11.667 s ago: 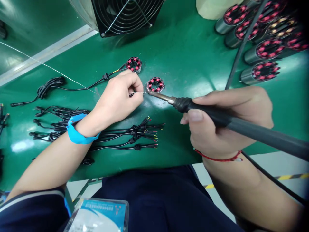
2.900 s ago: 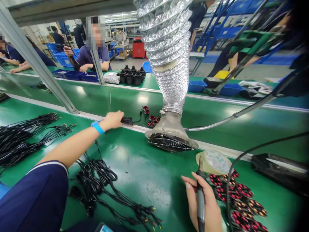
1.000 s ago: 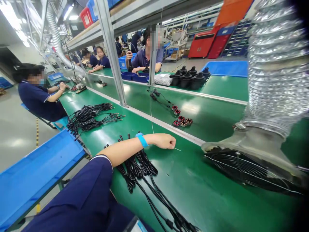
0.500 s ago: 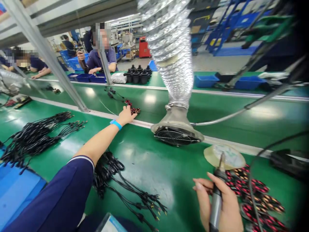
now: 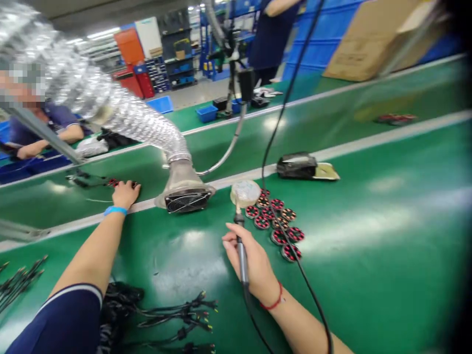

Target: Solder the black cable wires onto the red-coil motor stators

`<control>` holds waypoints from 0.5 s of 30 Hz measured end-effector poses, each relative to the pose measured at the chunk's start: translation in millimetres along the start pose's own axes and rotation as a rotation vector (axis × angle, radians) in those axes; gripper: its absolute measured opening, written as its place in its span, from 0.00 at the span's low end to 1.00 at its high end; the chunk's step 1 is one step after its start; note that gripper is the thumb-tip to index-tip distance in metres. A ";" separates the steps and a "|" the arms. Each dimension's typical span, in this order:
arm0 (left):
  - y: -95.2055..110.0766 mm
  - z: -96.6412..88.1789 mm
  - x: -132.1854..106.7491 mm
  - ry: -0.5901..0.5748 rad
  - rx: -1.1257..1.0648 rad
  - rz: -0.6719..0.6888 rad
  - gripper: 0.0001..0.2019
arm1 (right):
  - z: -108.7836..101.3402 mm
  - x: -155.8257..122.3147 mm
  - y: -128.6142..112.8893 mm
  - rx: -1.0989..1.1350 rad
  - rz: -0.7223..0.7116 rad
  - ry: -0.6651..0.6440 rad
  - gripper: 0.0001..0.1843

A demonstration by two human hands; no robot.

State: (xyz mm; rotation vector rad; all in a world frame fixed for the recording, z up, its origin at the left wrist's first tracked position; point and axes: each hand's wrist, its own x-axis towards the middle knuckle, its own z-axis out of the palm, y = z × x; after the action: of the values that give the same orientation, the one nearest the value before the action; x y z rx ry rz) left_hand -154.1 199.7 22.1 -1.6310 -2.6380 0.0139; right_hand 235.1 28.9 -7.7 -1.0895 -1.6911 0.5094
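Observation:
In my right hand point(image 5: 254, 263) is a soldering iron point(image 5: 242, 260), held like a pen. Its tip is at a round, pale, yellowish block point(image 5: 246, 192). Just right of that block lie several ring-shaped motor coils point(image 5: 279, 221) with red or copper windings. My left hand point(image 5: 125, 195) is stretched out to the far left, fingers apart over red-and-black coils point(image 5: 113, 182) on the sunken green strip. Black leads point(image 5: 83, 179) lie beside those coils. The left fingertips are partly hidden and blurred.
A fume duct point(image 5: 147, 130) hangs down to a fan hood point(image 5: 188, 199) between my hands. Black cable bundles point(image 5: 121, 300) lie near my left arm. A black cable point(image 5: 283, 113) crosses the coils at right. A black box-like object point(image 5: 297, 166) stands behind. A co-worker point(image 5: 47, 125) sits across.
The view has swung to the right, so the hood and both hands appear further left. My left hand stays at the far coils; my right hand still holds the soldering iron at the round block.

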 end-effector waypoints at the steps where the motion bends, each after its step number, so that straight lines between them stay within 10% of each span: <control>1: -0.6 -1.1 1.7 -0.001 0.006 -0.003 0.32 | 0.1 1.8 0.3 -0.005 0.001 0.000 0.18; 9: -18.1 -35.9 -8.9 0.041 -0.094 -0.125 0.26 | -7.1 13.3 1.9 -0.005 -0.051 0.068 0.21; 15: -31.3 -57.2 -87.0 -0.101 -0.241 0.020 0.21 | -11.5 13.9 -8.7 -0.005 -0.069 0.088 0.21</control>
State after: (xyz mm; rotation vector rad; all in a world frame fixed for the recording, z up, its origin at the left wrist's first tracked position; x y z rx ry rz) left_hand -141.1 107.1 77.6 -1.7690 -2.7926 -0.2357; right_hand 240.8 34.5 10.7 -1.0385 -1.6473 0.4082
